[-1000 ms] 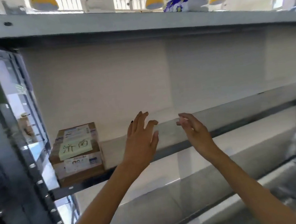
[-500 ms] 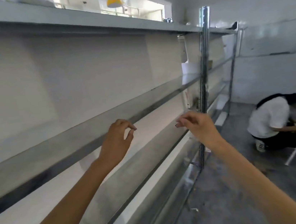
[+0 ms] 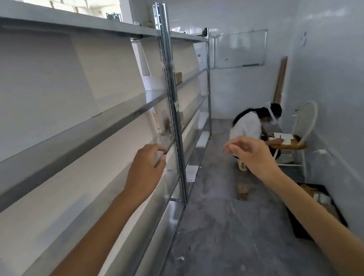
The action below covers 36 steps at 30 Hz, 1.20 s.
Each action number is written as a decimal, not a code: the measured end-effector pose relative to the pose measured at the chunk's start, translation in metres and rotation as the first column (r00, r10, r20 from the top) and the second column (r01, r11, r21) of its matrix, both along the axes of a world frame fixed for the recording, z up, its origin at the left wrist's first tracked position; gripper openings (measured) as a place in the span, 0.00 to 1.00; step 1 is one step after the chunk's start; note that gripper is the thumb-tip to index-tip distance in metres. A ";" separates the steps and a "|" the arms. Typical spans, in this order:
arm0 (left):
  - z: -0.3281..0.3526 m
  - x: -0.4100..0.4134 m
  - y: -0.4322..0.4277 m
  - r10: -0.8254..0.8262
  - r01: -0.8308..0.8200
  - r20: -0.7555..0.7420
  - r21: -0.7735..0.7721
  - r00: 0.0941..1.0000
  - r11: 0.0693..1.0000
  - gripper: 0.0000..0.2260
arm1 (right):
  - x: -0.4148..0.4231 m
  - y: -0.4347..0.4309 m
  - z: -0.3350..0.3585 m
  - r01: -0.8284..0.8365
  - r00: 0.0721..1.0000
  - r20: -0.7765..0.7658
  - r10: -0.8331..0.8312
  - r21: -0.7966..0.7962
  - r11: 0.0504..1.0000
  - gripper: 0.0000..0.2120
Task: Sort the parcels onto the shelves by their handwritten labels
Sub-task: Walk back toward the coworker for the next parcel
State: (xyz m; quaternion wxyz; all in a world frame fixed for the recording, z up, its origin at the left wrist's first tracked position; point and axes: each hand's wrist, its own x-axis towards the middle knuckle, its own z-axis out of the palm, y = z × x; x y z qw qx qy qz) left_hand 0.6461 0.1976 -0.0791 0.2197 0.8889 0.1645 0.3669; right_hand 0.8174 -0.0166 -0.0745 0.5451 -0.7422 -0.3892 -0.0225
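Metal shelves [image 3: 61, 144] run along my left, bare in the near bay. My left hand [image 3: 144, 168] hovers in front of the middle shelf edge, fingers curled loosely with nothing in them. My right hand [image 3: 249, 154] is raised over the aisle, fingers curled, also holding nothing. A small brown parcel [image 3: 242, 191] lies on the floor ahead. A dark tray of parcels [image 3: 319, 203] sits on the floor at the right. Brown boxes [image 3: 178, 78] stand on shelves in the far bay.
A person [image 3: 251, 128] in a white top crouches by a white chair [image 3: 301, 136] at the aisle's far end, writing. A paper sheet [image 3: 191, 173] lies by the shelf foot. A whiteboard [image 3: 240, 50] hangs on the back wall. An upright post [image 3: 171, 93] divides the bays.
My view has swung right, away from the labelled box on the shelf, down the aisle. Both hands drew back from the shelf and their fingers curled in.
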 end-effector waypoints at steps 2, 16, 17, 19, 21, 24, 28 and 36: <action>-0.004 0.027 -0.004 -0.043 0.043 -0.008 -0.025 0.999 0.999 0.08 | 0.018 -0.014 -0.004 0.051 0.999 0.003 -0.051 0.005 0.999 0.06; -0.008 0.180 0.018 -0.314 0.313 -0.038 -0.036 0.949 0.949 0.11 | 0.109 0.000 -0.013 0.280 0.958 -0.060 -0.282 -0.036 0.959 0.12; -0.008 0.188 0.022 -0.322 0.321 -0.048 -0.039 0.945 0.946 0.12 | 0.115 0.004 -0.012 0.301 0.951 -0.057 -0.303 -0.042 0.953 0.13; -0.011 0.203 0.028 -0.337 0.335 -0.068 -0.044 0.939 0.941 0.13 | 0.125 0.012 -0.011 0.334 0.941 -0.053 -0.335 -0.039 0.942 0.14; -0.014 0.219 0.035 -0.352 0.350 -0.091 -0.035 0.932 0.936 0.14 | 0.136 0.021 -0.013 0.333 0.940 -0.075 -0.334 -0.028 0.943 0.16; -0.017 0.241 0.042 -0.394 0.392 -0.143 -0.045 0.908 0.919 0.16 | 0.151 0.032 -0.018 0.323 0.939 -0.105 -0.328 -0.059 0.945 0.18; -0.022 0.267 0.044 -0.435 0.431 -0.191 -0.063 0.880 0.900 0.18 | 0.173 0.042 -0.025 0.324 0.937 -0.110 -0.331 -0.075 0.943 0.19; -0.023 0.337 0.049 -0.402 0.393 -0.220 -0.085 0.889 0.916 0.24 | 0.246 0.050 -0.037 0.323 0.935 -0.141 -0.327 -0.048 0.945 0.22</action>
